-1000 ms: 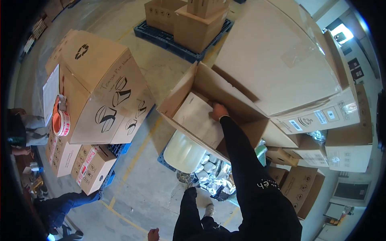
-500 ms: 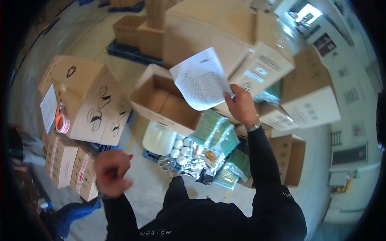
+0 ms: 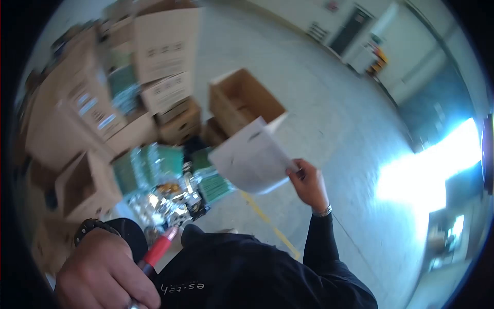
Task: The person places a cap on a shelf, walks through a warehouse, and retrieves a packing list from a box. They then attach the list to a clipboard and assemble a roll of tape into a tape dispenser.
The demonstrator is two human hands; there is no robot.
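My right hand (image 3: pixel 310 188) pinches a sheaf of white paper (image 3: pixel 252 157) by its right edge, thumb on top. The sheets bend and hang over the floor, their print too blurred to read. Low on the left, close to the camera, my left hand (image 3: pixel 105 273) is closed around a red marker (image 3: pixel 160 246) that points up and to the right. Beyond the marker lie shiny silver bags (image 3: pixel 167 203), with green plastic-wrapped packs (image 3: pixel 149 165) behind them. One green pack (image 3: pixel 213 186) is close to the paper's lower left edge.
An open cardboard box (image 3: pixel 249 100) stands behind the paper. Large cartons (image 3: pixel 167 46) are stacked at the left, and a smaller open box (image 3: pixel 85 188) is near the silver bags. A yellow line (image 3: pixel 265 221) crosses the floor. Bright light falls from an opening (image 3: pixel 437 170) at right.
My view has swung to the right, so the cartons now appear at left. The paper is still in my right hand. My left hand has come nearer the camera, and the marker shows clearly.
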